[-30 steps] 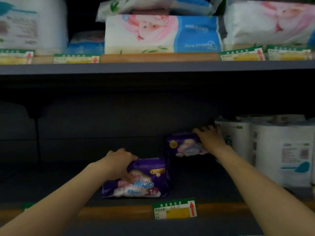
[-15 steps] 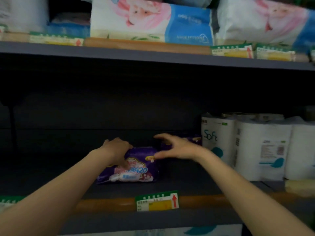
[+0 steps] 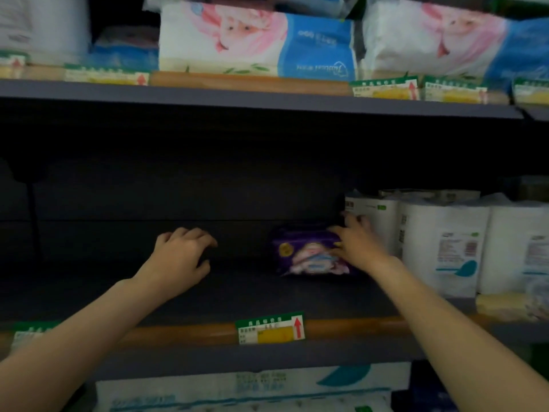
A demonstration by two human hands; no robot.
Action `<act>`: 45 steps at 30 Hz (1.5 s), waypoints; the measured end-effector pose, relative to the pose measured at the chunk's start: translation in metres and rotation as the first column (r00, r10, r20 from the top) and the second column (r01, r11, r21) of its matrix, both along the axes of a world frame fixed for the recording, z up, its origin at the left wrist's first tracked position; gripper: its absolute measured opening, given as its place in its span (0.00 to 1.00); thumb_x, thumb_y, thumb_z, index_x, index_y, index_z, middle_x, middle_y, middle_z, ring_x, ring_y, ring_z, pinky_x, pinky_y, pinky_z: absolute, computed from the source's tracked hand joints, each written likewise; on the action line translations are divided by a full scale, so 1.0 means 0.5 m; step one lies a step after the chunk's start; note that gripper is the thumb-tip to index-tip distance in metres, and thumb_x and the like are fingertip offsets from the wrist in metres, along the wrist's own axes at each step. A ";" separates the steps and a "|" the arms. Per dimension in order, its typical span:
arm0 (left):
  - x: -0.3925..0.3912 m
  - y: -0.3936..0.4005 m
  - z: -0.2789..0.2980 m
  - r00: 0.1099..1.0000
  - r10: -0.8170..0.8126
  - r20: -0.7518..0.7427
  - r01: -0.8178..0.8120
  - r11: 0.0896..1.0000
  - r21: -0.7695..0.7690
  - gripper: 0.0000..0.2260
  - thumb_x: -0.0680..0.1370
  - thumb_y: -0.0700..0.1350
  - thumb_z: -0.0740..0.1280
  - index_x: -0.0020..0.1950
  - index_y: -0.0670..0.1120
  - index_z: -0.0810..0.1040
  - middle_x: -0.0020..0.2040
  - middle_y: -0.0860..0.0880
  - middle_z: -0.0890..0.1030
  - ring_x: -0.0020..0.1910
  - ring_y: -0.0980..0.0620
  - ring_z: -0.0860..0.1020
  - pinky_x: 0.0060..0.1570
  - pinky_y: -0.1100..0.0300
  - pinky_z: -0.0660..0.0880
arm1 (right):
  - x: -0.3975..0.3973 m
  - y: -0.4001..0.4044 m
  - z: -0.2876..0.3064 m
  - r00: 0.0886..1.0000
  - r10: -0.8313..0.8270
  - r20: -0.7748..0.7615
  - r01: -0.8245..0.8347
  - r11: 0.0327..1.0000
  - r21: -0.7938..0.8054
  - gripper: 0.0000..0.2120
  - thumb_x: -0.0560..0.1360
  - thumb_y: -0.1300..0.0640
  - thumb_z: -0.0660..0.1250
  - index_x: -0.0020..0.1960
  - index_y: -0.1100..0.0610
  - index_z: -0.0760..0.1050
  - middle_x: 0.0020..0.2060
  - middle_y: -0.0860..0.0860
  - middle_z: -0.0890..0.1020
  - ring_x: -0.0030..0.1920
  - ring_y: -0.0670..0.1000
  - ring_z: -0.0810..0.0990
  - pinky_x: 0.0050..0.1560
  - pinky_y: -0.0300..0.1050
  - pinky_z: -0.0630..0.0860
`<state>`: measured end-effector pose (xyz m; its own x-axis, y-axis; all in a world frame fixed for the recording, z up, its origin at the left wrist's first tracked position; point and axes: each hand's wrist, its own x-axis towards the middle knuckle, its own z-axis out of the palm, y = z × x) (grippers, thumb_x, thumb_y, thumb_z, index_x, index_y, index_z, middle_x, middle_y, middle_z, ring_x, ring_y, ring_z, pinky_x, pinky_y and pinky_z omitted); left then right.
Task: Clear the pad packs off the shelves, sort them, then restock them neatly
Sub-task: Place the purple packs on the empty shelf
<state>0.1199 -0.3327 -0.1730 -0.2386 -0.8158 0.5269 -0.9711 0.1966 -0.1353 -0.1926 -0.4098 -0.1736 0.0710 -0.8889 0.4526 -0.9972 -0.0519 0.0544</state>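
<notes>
**Hands reach into a dim shelf**

One purple pad pack (image 3: 309, 252) stands deep on the dark middle shelf (image 3: 267, 295), beside white paper rolls (image 3: 442, 245). The right hand (image 3: 358, 246) grips its right end. The left hand (image 3: 179, 257) hovers empty, fingers loosely curled.

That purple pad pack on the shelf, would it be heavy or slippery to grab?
The purple pad pack looks puffy, so probably light and squashy. Its printed wrapper seems glossy, so perhaps a little slippery. Lying flat, it should slide, not roll.

Left hand (image 3: 178, 257): I see it hovering over the shelf (image 3: 237, 295), fingers curled, holding nothing.
Right hand (image 3: 361, 248): touching the purple pad pack (image 3: 309, 254); grip unclear.
</notes>
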 end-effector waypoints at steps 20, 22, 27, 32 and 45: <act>-0.022 0.041 -0.020 0.995 -0.097 0.018 0.097 0.995 -0.022 0.15 0.79 0.49 0.59 0.66 0.54 0.69 0.66 0.56 0.68 0.66 0.54 0.65 0.67 0.55 0.56 | 0.039 -0.021 -0.037 0.993 -0.109 -0.053 0.120 0.938 0.326 0.33 0.77 0.60 0.62 0.77 0.50 0.51 0.77 0.53 0.45 0.75 0.60 0.47 0.72 0.59 0.53; -0.035 0.049 -0.027 0.984 -0.159 -0.079 0.153 0.986 -0.069 0.14 0.78 0.47 0.61 0.64 0.52 0.72 0.64 0.53 0.70 0.64 0.52 0.67 0.64 0.54 0.59 | 0.030 0.028 -0.025 0.999 0.015 0.029 -0.022 0.968 0.250 0.26 0.77 0.60 0.61 0.73 0.46 0.63 0.76 0.53 0.48 0.74 0.61 0.47 0.72 0.59 0.53; -0.136 0.101 -0.095 0.868 -0.462 -0.184 0.405 0.871 -0.279 0.12 0.74 0.42 0.60 0.54 0.44 0.78 0.54 0.45 0.77 0.52 0.43 0.73 0.48 0.52 0.65 | -0.018 0.219 -0.062 0.937 0.316 0.152 -0.311 0.949 -0.053 0.18 0.75 0.63 0.63 0.64 0.58 0.75 0.68 0.64 0.66 0.69 0.64 0.64 0.69 0.49 0.58; -0.263 0.181 -0.281 0.661 -0.740 -0.126 0.714 0.672 -0.198 0.11 0.71 0.40 0.59 0.49 0.42 0.78 0.50 0.44 0.78 0.48 0.45 0.72 0.45 0.53 0.65 | -0.101 0.409 -0.191 0.911 0.351 0.218 -0.362 0.932 0.013 0.15 0.74 0.54 0.61 0.56 0.58 0.79 0.58 0.59 0.75 0.59 0.54 0.73 0.58 0.38 0.62; -0.373 0.242 -0.851 0.704 -0.691 -0.164 0.662 0.556 0.503 0.15 0.67 0.47 0.55 0.43 0.46 0.80 0.41 0.46 0.79 0.38 0.45 0.79 0.35 0.55 0.74 | -0.225 0.563 -0.902 0.970 0.013 0.242 -0.214 0.519 0.828 0.18 0.79 0.54 0.62 0.67 0.56 0.70 0.63 0.55 0.72 0.63 0.54 0.70 0.57 0.40 0.66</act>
<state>-0.0664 -0.2116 -0.5983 -0.8435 -0.5317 0.0764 -0.5185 0.8431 0.1429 -0.3051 -0.1283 -0.6245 0.2070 -0.8473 -0.4892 -0.9625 -0.0867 -0.2571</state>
